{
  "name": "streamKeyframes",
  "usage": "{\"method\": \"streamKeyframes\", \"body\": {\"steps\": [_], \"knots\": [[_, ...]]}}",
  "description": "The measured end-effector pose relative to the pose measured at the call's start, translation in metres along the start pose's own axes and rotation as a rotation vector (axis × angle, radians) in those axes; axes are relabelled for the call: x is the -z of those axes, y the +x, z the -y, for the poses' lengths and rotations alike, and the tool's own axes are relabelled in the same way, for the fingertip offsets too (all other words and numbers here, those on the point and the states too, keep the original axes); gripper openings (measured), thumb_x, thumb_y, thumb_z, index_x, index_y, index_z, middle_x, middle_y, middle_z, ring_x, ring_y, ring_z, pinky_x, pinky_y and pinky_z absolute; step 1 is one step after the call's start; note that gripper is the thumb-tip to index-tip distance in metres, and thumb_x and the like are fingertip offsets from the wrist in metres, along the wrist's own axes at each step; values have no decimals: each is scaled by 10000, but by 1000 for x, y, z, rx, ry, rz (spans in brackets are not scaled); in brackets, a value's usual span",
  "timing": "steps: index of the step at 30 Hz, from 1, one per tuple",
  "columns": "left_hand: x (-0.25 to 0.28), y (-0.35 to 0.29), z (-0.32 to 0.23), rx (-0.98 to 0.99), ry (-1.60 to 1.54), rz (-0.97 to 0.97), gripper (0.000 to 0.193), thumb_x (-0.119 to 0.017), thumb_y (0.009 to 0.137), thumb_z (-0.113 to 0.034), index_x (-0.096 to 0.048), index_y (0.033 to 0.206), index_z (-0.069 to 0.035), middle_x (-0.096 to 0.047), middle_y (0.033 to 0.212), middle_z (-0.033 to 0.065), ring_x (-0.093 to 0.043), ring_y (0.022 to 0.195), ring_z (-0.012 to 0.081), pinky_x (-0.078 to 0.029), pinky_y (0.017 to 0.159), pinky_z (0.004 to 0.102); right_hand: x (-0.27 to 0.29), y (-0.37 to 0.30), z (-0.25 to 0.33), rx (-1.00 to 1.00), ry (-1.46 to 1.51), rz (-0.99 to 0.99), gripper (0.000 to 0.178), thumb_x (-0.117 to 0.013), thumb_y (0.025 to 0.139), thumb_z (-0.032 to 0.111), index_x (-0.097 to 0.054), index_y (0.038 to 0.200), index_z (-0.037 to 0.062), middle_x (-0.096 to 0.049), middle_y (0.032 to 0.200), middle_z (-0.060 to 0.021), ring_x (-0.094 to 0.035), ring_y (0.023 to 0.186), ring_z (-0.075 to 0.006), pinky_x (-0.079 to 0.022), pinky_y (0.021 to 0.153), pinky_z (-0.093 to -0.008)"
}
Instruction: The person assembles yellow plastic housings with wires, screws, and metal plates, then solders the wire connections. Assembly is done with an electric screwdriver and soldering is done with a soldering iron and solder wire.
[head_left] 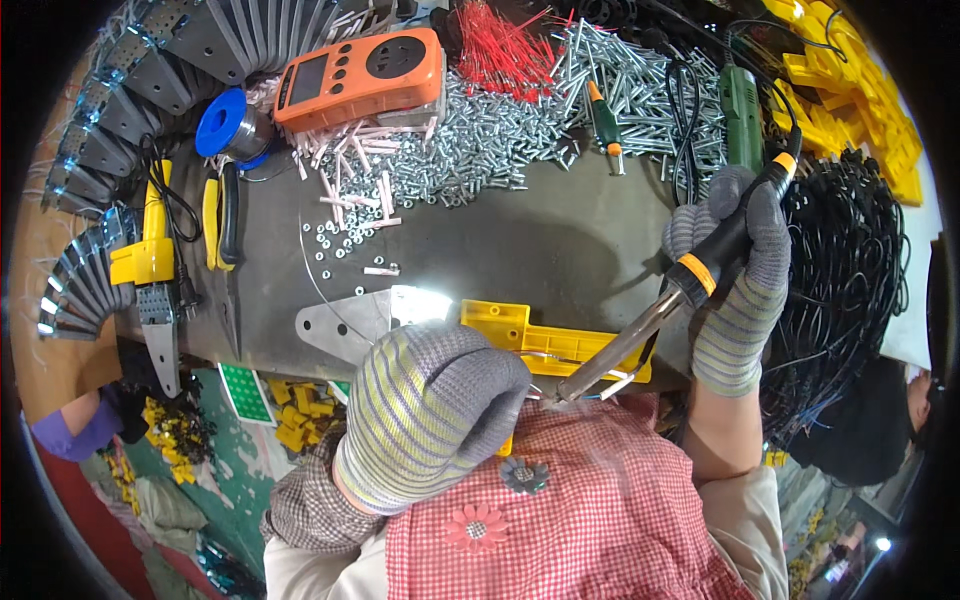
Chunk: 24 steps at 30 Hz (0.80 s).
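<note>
My right hand (pixel 742 270), in a grey striped glove, is closed around the black handle of a soldering iron (pixel 640 335). The iron slants down to the left, its tip touching thin wire ends (pixel 592 396) by the table's front edge, with faint smoke below. My left hand (pixel 430 410), in a matching glove, is curled shut just left of the tip. A thin solder wire (pixel 308 262) runs into it from a blue spool (pixel 232 128); its fingertips are mostly hidden. Beyond the tip lies an open yellow plastic housing (pixel 560 343) with wires. A grey metal plate (pixel 345 325) lies beside my left hand.
Loose screws (pixel 490 130), red pins (pixel 500 45) and an orange meter (pixel 360 75) cover the back. Pliers (pixel 222 220) and a yellow-handled tool (pixel 155 230) lie left. Black cables (pixel 840 270) and yellow housings (pixel 860 100) are piled right. A screwdriver (pixel 604 120) lies among screws.
</note>
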<state>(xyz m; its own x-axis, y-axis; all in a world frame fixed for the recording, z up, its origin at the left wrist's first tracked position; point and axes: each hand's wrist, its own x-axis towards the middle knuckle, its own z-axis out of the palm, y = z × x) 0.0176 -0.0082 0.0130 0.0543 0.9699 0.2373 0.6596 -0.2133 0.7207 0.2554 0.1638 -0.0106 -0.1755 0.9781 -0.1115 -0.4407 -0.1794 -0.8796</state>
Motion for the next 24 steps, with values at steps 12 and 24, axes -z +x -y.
{"method": "streamKeyframes", "body": {"steps": [12, 24], "knots": [[-4, -3, 0, -43, 27, 5, 256, -850, 737, -53, -738, 964, -89, -663, 911, 78, -645, 752, 267, -533, 694, 399, -6, -8, 0, 53, -77, 9, 395, -720, 1044, 370, -693, 1226, 20, -681, 1047, -39, -664, 842, -145, -568, 765, -304], [20, 41, 40, -92, 267, -338, 219, -809, 825, 36, -705, 982, -76, -678, 921, 79, -660, 780, 263, -534, 703, 389, 1, 7, 21, 74, 30, 92, 372, -685, 1067, 358, -663, 1214, 17, -678, 1025, -56, -649, 789, -147, -560, 674, -295]]}}
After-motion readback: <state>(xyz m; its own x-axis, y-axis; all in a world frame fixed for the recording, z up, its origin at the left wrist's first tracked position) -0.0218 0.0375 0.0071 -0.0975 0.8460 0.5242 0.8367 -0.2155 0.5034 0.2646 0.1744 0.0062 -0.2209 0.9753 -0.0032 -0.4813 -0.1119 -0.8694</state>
